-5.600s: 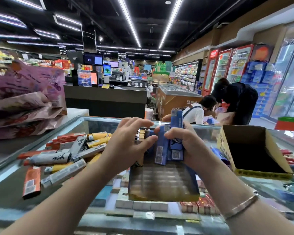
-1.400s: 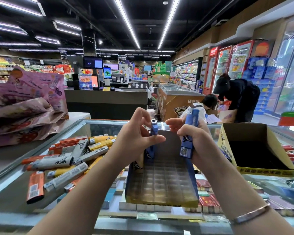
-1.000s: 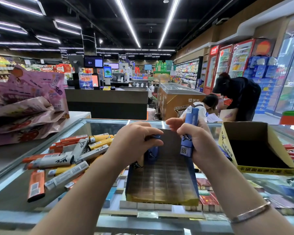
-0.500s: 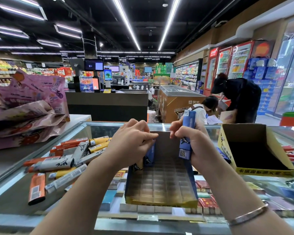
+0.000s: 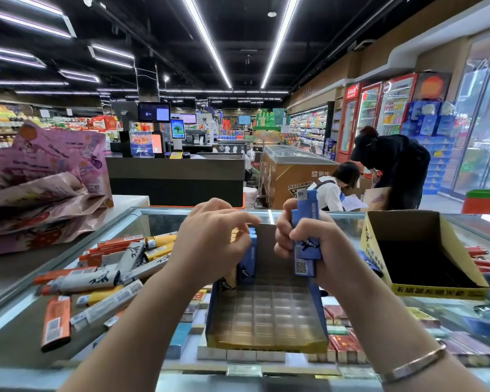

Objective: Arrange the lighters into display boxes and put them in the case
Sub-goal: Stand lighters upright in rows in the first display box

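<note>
The right hand (image 5: 309,244) grips a bunch of blue plastic lighters (image 5: 306,236) upright above the blue-and-yellow cardboard display box (image 5: 266,340). The left hand (image 5: 210,244), fingers curled, seems to pinch blue lighters standing in the box's back row (image 5: 248,258).

display box (image 5: 266,315): cardboard, blue printed sides, clear glossy plastic grid tray inside. blue lighters (image 5: 304,244): smooth plastic bodies, paper barcode labels, metal cap on top. loose lighters (image 5: 102,278) in orange, grey, yellow: same glossy plastic with printed labels. counter top (image 5: 17,329): glass, reflective, metal-looking frame. empty yellow box (image 5: 425,253): matt cardboard. pink bags (image 5: 46,176): crinkled shiny film. bracelet (image 5: 413,363): polished metal
</note>
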A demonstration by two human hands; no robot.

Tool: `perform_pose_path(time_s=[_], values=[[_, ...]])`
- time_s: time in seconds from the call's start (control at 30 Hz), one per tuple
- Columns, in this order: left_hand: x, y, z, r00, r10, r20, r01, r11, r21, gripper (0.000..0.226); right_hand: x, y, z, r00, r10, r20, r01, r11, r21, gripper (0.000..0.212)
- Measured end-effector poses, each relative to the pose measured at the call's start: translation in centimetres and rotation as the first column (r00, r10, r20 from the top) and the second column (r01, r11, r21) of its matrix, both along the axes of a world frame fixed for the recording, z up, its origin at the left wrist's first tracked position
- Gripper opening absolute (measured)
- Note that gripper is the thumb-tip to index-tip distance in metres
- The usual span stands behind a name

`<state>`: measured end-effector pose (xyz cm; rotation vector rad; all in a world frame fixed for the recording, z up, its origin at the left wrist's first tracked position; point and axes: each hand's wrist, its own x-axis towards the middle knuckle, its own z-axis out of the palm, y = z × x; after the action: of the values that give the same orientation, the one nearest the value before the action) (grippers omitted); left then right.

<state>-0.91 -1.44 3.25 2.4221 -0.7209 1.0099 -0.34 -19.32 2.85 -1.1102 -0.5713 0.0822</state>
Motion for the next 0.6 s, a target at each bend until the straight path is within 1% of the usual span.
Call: perform_pose_path(time_s=[0.03, 0.1, 0.17, 0.23, 0.3, 0.37, 0.5, 0.53, 0.6], values=[[0.0, -0.2, 0.0, 1.000, -0.015, 0.009, 0.015, 0.999, -0.049, 0.030, -0.1, 0.0, 0.0, 0.998, 0.059, -0.018, -0.059, 0.998, 0.016, 0.037], [0.0, -0.5, -0.1, 0.992, -0.122, -0.014, 0.118, 0.978, -0.174, 0.031, -0.1, -0.1, 0.0, 0.985, 0.166, -0.043, -0.165, 0.986, 0.017, 0.040], [0.0, -0.8, -0.1, 0.963, -0.263, -0.050, 0.241, 0.934, -0.265, 0.024, -0.3, -0.1, 0.0, 0.969, 0.242, -0.042, -0.244, 0.969, -0.045, 0.032], [0.0, -1.0, -0.1, 0.932, -0.345, -0.108, 0.303, 0.909, -0.286, 0.016, -0.5, 0.0, 0.0, 0.955, 0.292, -0.046, -0.295, 0.951, -0.094, 0.025], [0.1, -1.2, -0.3, 0.909, -0.364, -0.204, 0.306, 0.914, -0.267, 0.017, -0.6, 0.1, -0.1, 0.946, 0.318, -0.070, -0.324, 0.939, -0.118, 0.029], [0.2, -1.4, -0.4, 0.897, -0.360, -0.257, 0.298, 0.921, -0.250, 0.016, -0.7, 0.2, -0.1, 0.946, 0.311, -0.091, -0.322, 0.933, -0.159, 0.031], [0.2, -1.5, -0.3, 0.882, -0.388, -0.266, 0.300, 0.899, -0.319, 0.005, -0.9, 0.5, 0.0, 0.961, 0.259, -0.100, -0.272, 0.947, -0.169, 0.040], [0.1, -1.5, -0.3, 0.873, -0.409, -0.265, 0.305, 0.882, -0.358, 0.002, -0.9, 0.6, 0.0, 0.969, 0.227, -0.094, -0.240, 0.957, -0.164, 0.042], [0.1, -1.5, -0.2, 0.839, -0.476, -0.263, 0.304, 0.811, -0.500, 0.005, -0.6, 0.6, 0.0, 0.985, 0.158, -0.075, -0.167, 0.976, -0.138, 0.053]])
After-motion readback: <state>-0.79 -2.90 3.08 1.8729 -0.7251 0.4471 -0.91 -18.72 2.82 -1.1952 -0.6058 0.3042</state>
